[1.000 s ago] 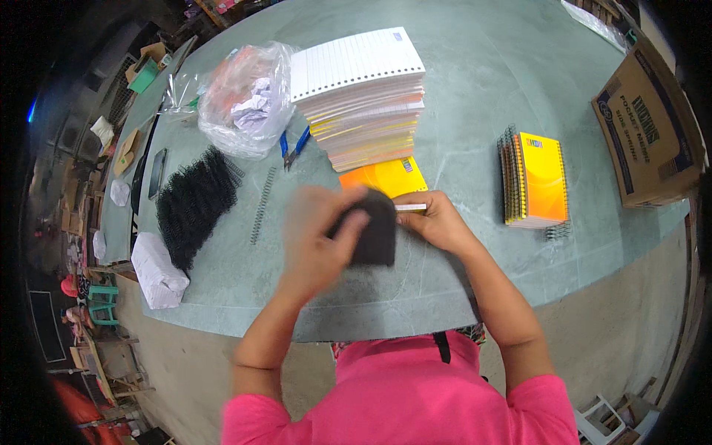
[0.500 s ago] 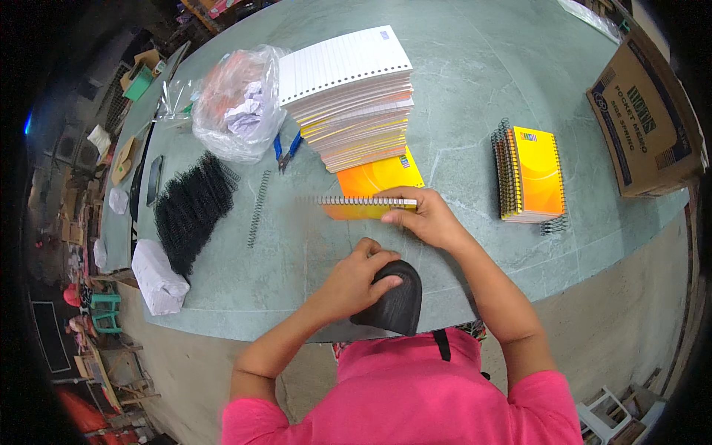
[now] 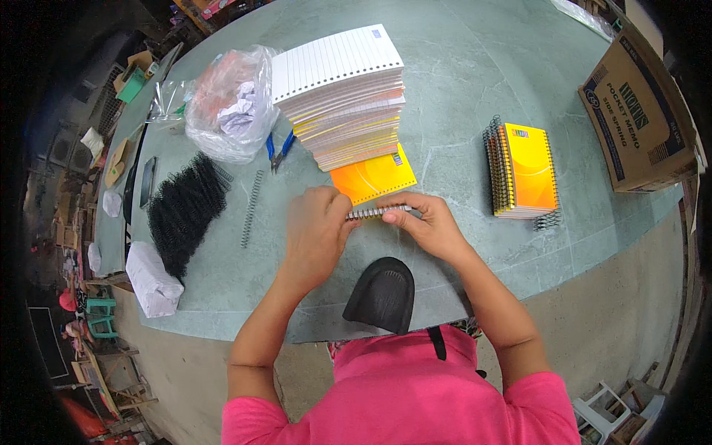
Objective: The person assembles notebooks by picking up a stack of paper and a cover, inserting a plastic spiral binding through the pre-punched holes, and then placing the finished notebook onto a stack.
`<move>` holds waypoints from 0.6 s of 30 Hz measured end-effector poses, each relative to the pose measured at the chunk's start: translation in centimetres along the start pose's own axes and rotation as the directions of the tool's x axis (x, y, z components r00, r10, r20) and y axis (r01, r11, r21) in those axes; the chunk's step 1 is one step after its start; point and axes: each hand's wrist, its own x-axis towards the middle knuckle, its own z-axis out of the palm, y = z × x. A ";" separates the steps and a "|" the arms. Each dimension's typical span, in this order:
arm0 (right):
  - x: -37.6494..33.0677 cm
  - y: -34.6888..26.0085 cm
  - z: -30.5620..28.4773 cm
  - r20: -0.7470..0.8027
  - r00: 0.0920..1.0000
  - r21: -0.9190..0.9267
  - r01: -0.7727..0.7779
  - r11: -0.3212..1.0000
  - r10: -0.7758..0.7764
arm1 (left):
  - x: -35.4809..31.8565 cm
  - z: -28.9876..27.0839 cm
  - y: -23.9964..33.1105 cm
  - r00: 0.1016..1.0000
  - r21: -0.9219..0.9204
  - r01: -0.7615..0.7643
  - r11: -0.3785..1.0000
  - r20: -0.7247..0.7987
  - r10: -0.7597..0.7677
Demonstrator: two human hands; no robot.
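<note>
Between my hands a small spiral notebook (image 3: 376,213) stands on edge, its coil-bound side up. My right hand (image 3: 426,222) pinches the right end, thumb in front and fingers behind. At the left end, my left hand (image 3: 315,230) is closed around the notebook, slightly blurred, with its fingertips partly hidden. A black curved pad (image 3: 382,295) lies just in front of me by the table edge. Right behind the notebook is an orange-yellow cover sheet (image 3: 374,178), partly under a tall stack of punched ruled pages and covers (image 3: 341,96).
Left of the stack are blue-handled pliers (image 3: 277,152), a plastic bag of scraps (image 3: 233,111), one loose wire coil (image 3: 252,209), a heap of black coils (image 3: 189,211) and a white wrapped bundle (image 3: 153,280). Bound notebooks (image 3: 530,170) and a cardboard box (image 3: 641,119) stand right.
My left hand has let go of the black pad and moved up and left onto the notebook's left end. My right hand still holds the other end.
</note>
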 end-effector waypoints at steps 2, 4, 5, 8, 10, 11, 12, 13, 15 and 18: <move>-0.2 0.3 0.2 -0.033 0.999 0.064 0.031 0.997 -0.029 | 0.2 0.4 0.2 0.998 -0.031 -0.033 0.999 -0.054 0.031; -0.1 0.9 0.5 -0.084 0.990 0.086 0.121 0.989 -0.114 | 0.5 0.7 0.1 0.992 -0.044 -0.108 0.993 -0.075 0.104; -0.1 1.1 0.4 -0.091 0.992 0.049 0.087 0.995 -0.082 | 0.5 0.6 -0.1 0.996 -0.044 -0.084 0.995 -0.006 0.084; 0.0 2.0 0.1 -0.095 0.995 -0.031 0.014 0.999 -0.017 | 0.5 0.5 -0.5 0.991 -0.080 0.015 0.997 0.136 -0.004; 0.0 2.5 -0.2 -0.067 0.998 -0.045 0.007 0.999 -0.010 | 1.4 0.5 0.2 0.985 -0.160 0.116 0.980 0.147 -0.093; 0.0 2.5 -0.2 -0.081 0.996 -0.065 0.024 0.998 -0.029 | 1.8 0.7 0.6 0.995 -0.181 0.064 0.981 0.083 -0.049; 0.0 2.4 -0.2 -0.095 0.994 -0.086 0.039 0.996 -0.048 | 2.3 1.0 1.2 1.000 -0.198 0.009 0.980 0.018 -0.006; -0.1 2.4 -0.2 -0.109 0.992 -0.107 0.055 0.993 -0.066 | 2.7 1.3 1.7 0.998 -0.212 -0.047 0.976 -0.048 0.037; -0.2 1.1 -0.4 -0.096 0.993 -0.201 0.043 0.979 -0.063 | 3.1 2.2 2.1 0.993 -0.261 -0.113 0.959 -0.018 0.112; -0.3 0.6 -0.7 -0.087 0.995 -0.322 0.010 0.947 -0.040 | 3.2 3.0 2.2 0.989 -0.315 -0.139 0.939 -0.002 0.146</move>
